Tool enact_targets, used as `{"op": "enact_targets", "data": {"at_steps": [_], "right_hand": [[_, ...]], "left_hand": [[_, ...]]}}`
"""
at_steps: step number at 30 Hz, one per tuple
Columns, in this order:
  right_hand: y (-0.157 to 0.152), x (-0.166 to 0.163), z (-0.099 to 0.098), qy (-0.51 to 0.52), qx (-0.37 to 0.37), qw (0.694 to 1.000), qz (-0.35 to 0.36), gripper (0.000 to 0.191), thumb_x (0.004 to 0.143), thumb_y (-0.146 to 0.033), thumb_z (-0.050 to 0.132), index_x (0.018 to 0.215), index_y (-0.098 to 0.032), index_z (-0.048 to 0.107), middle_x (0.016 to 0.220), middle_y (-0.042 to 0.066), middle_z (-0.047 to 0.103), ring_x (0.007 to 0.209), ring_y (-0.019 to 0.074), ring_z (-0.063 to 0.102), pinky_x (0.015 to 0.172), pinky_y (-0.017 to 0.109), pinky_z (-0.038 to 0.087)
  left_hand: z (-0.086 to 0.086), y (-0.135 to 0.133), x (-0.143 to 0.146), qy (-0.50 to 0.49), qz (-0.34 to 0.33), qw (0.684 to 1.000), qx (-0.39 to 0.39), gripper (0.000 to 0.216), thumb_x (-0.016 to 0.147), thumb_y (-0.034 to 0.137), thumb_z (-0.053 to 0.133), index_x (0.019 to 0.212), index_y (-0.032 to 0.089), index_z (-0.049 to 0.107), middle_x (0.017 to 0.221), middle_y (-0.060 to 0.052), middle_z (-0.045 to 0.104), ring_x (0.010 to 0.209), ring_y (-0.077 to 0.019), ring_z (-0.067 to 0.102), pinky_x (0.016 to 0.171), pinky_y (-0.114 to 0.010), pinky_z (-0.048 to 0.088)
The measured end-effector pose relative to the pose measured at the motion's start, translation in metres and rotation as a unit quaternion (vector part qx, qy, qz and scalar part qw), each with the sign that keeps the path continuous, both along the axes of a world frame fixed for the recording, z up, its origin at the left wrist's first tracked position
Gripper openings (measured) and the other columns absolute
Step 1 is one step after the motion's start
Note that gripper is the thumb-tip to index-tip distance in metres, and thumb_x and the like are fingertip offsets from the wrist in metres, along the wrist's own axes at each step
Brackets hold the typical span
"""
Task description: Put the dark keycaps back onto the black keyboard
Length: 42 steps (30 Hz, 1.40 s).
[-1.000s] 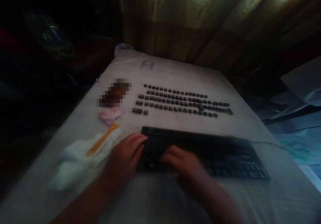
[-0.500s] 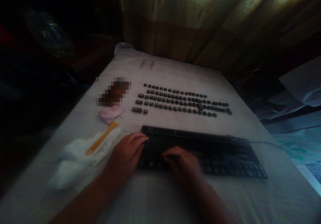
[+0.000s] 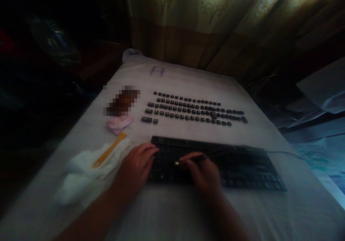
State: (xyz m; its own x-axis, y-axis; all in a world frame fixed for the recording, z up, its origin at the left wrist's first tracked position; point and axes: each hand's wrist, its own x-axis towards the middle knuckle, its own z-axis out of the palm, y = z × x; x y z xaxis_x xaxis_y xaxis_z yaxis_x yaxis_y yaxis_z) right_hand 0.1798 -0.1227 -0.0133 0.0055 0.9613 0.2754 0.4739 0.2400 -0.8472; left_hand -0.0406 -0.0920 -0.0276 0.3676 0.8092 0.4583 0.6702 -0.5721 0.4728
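Observation:
A black computer keyboard lies on the pale cloth, many of its keycaps off. My left hand grips its left end, fingers bent over the edge. My right hand is closed around a slim dark tool with a small shiny tip, held over the left half of the keyboard. The tool's exact kind is too blurred to tell. Loose black keycaps lie in several rows beyond the keyboard, out of reach of both hands' fingers.
To the left, a yellow-handled brush or tool rests on a crumpled white cloth. A pink cloth and a pixelated brown item lie farther back. The keyboard's cable runs off right. A patterned curtain hangs behind the table.
My right hand has turned and risen slightly, so the tool's shiny tip now shows. The left hand stays at the keyboard's left end.

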Motion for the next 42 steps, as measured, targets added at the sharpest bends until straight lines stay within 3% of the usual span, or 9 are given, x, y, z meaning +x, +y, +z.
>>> {"op": "enact_targets", "data": {"at_steps": [11,21,31,37,42], "right_hand": [[0.001,-0.003,-0.003,0.0,0.024,1.0,0.013,0.014,0.09,-0.023,0.052,0.089,-0.022,0.066,0.078,0.004,0.072,0.066,0.0172,0.069,0.061,0.027,0.056],[0.0,-0.013,0.007,-0.007,0.093,0.995,0.045,0.013,0.089,-0.016,0.053,0.089,-0.021,0.065,0.076,0.002,0.073,0.065,0.0154,0.07,0.062,0.024,0.057],[-0.001,-0.019,0.011,-0.003,0.082,0.993,0.086,0.015,0.088,-0.015,0.052,0.089,-0.021,0.066,0.078,0.003,0.074,0.067,0.0158,0.07,0.063,0.024,0.058],[-0.001,-0.019,0.013,0.024,0.11,0.987,0.113,0.013,0.087,-0.015,0.056,0.088,-0.022,0.066,0.078,0.004,0.071,0.073,0.0179,0.068,0.067,0.029,0.057],[-0.002,-0.015,0.014,-0.002,0.117,0.986,0.117,0.011,0.088,-0.017,0.059,0.09,-0.022,0.068,0.071,0.002,0.066,0.066,0.0158,0.062,0.058,0.026,0.053]], "left_hand": [[0.009,-0.003,0.003,-0.007,0.006,1.0,0.03,0.019,0.091,0.021,0.053,0.104,0.02,0.067,0.102,-0.008,0.069,0.096,-0.0241,0.062,0.085,-0.043,0.051],[0.013,-0.011,0.011,-0.019,-0.085,0.996,0.013,0.025,0.09,0.037,0.059,0.107,0.02,0.063,0.1,-0.008,0.071,0.094,-0.025,0.063,0.083,-0.043,0.047],[0.014,-0.011,0.013,-0.037,-0.094,0.995,-0.008,0.014,0.089,0.029,0.059,0.099,0.021,0.064,0.091,-0.005,0.071,0.088,-0.0224,0.064,0.083,-0.041,0.047],[0.013,-0.009,0.012,-0.025,-0.054,0.998,0.008,0.011,0.085,0.026,0.061,0.094,0.021,0.065,0.088,-0.005,0.072,0.086,-0.0235,0.065,0.081,-0.042,0.048],[0.014,-0.009,0.011,-0.008,-0.042,0.999,0.026,0.011,0.085,0.023,0.059,0.094,0.019,0.064,0.087,-0.006,0.071,0.083,-0.0236,0.063,0.079,-0.042,0.047]]}}
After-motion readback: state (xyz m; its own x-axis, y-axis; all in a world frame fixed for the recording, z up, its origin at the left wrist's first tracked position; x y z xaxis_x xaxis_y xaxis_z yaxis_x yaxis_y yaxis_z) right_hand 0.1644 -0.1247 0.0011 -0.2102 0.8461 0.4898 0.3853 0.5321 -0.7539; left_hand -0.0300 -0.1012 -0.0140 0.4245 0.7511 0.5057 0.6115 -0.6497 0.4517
